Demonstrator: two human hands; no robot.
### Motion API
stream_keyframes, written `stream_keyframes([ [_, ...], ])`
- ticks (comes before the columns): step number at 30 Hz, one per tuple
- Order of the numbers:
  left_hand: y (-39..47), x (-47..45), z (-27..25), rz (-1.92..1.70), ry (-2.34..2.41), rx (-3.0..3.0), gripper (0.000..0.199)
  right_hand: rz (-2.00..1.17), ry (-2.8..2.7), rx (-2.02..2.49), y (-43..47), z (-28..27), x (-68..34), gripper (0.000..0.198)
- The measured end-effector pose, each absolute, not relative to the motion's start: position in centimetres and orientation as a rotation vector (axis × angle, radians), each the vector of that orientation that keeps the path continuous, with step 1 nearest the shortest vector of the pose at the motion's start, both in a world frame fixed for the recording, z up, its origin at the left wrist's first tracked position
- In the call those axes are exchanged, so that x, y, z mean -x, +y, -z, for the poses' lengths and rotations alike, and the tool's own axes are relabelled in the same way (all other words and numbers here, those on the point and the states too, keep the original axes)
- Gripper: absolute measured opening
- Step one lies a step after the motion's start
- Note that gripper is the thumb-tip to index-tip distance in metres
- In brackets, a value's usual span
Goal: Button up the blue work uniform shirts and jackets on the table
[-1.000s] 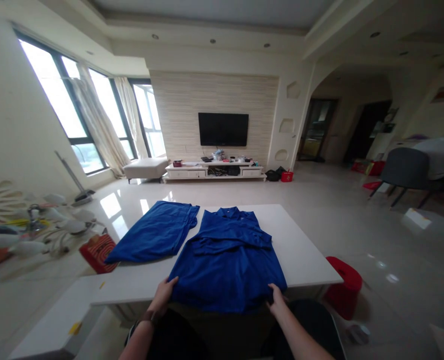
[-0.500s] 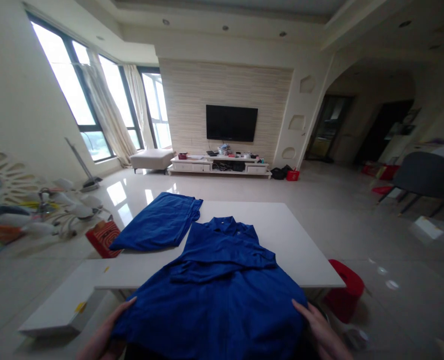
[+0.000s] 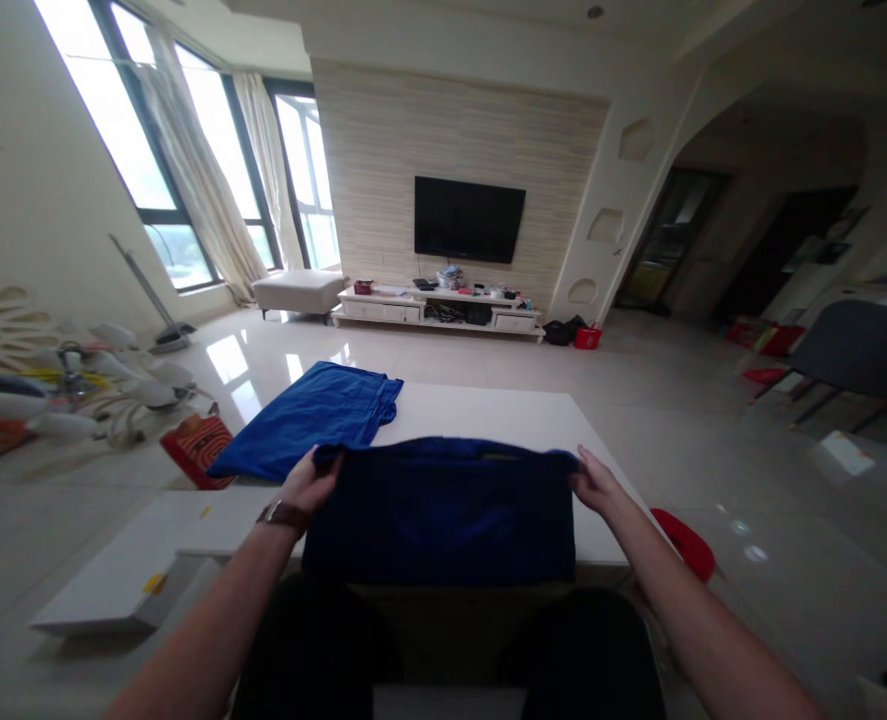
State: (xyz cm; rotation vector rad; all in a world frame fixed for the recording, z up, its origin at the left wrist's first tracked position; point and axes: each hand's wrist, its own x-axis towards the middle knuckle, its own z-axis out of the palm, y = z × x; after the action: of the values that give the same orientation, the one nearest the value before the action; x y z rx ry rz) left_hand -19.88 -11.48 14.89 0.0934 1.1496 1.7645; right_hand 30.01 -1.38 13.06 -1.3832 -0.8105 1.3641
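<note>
A dark blue collared shirt hangs stretched between my two hands at the near edge of the white table. My left hand, with a brown-strapped watch on the wrist, is closed on its left upper corner. On the opposite corner, my right hand pinches the cloth. The garment is doubled over, so its collar and sleeves are hidden. Beyond my left hand, a folded blue garment lies flat on the table's left part.
Left of the table are a white box and a red patterned bag. A red stool stands by its right edge. My dark-clad knees are just under the shirt. A TV cabinet stands at the far wall.
Both hands have lifted the shirt's lower edge and carried it forward over the rest, folding it. The view has tipped downward slightly. The folded garment on the left stays in place.
</note>
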Motion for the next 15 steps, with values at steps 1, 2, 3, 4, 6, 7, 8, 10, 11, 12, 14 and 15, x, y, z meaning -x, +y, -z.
stream_keyframes([
  [1,-9.7,19.7,-14.7,-1.74,1.207,-0.126,0.035,-1.295,-0.853,1.404,0.3,-12.9,-29.4,0.025],
  [2,-8.3,19.5,-14.2,-1.703,1.304,-0.209,0.037,-1.232,-0.907,1.437,1.4,-12.5,-28.9,0.026],
  [3,-7.6,19.2,-13.3,-1.659,1.415,-0.289,0.037,-1.185,-0.962,1.475,1.9,-11.6,-28.5,0.028],
  [4,-7.3,18.7,-11.9,-1.599,1.53,-0.387,0.041,-1.158,-1.006,1.494,1.8,-10.3,-28.1,0.031],
  [6,-8.1,17.5,-8.3,-1.421,1.718,-0.627,0.059,-1.113,-1.224,1.521,0.2,-6.8,-27.6,0.045],
  [7,-8.9,16.7,-6.1,-1.237,1.807,-0.851,0.065,-1.089,-1.402,1.52,-1.0,-4.7,-27.4,0.052],
  [8,-9.8,15.8,-3.8,-0.992,1.874,-1.101,0.07,-1.015,-1.728,1.51,-2.3,-2.6,-27.3,0.06],
  [10,-11.5,14.0,0.4,-0.509,1.946,-1.383,0.071,-0.888,-2.299,1.496,-4.6,0.9,-27.0,0.07],
  [11,-12.1,13.2,2.1,-0.359,1.951,-1.457,0.068,-0.85,-2.495,1.515,-5.4,2.2,-26.9,0.071],
  [12,-12.5,12.5,3.6,-0.255,1.964,-1.501,0.067,-0.847,-2.607,1.559,-5.9,3.1,-26.7,0.07],
  [14,-12.4,11.5,5.7,-0.154,2.006,-1.565,0.066,-0.863,-2.689,1.664,-6.2,3.7,-26.2,0.068],
  [15,-12.0,11.2,6.4,-0.132,2.027,-1.601,0.066,-0.855,-2.699,1.71,-6.1,3.5,-26.0,0.068],
])
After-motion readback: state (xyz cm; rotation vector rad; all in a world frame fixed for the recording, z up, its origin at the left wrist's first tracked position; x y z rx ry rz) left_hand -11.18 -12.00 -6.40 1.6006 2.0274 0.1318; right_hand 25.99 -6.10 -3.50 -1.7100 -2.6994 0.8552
